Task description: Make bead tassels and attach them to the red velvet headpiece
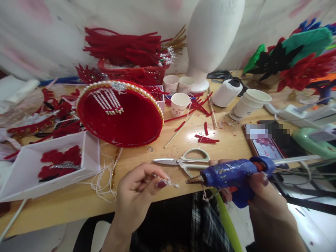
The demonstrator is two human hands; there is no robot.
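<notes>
Between thumb and fingers, my left hand pinches a small strand of clear and pearly beads. My right hand grips a blue hot glue gun, whose metal nozzle points left, a short gap from the beads. A white glue stick sticks out of its back end. Just behind both hands lie scissors with pale handles, blades to the left. To the left, a round red velvet piece stands tilted, its rim edged with pearls and gold trim, bead strands hanging across it.
A white box with red velvet flowers sits at left beside loose white thread. Behind stand paper cups, a thread spool, a white mannequin head and a red basket. A phone lies at right.
</notes>
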